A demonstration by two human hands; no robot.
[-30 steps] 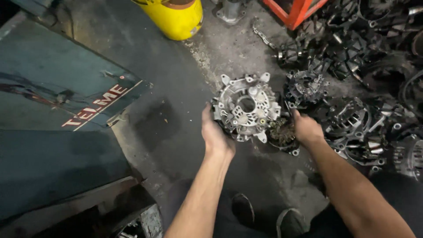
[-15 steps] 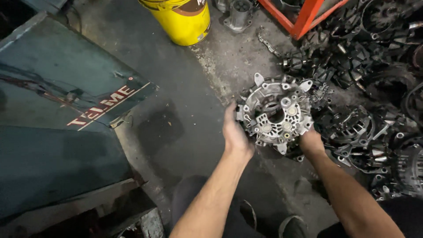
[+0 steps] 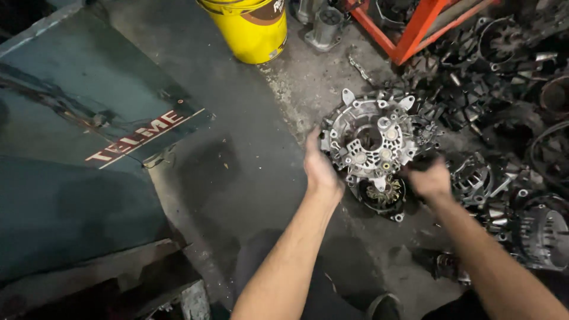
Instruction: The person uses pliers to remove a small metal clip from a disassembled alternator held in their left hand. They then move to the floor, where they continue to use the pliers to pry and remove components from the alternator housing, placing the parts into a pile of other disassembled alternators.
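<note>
My left hand [image 3: 320,169] grips the left edge of a silver, round alternator housing [image 3: 370,139] and holds it tilted above the dirty concrete floor. My right hand [image 3: 430,178] is blurred by motion at the housing's lower right edge, and its grip cannot be made out. Just under the housing, a dark round part with copper windings [image 3: 384,198] lies on the floor between my hands.
A big pile of dark alternator parts [image 3: 504,101] fills the right side. A yellow bucket [image 3: 252,29] and a red-orange metal frame [image 3: 415,29] stand at the back. A dark green metal panel [image 3: 89,130] covers the left. My shoe [image 3: 385,308] is at the bottom.
The housing has been lifted up and to the right, away from the dark wound part, with my left hand following it. My right hand has shifted right and is now blurred.
</note>
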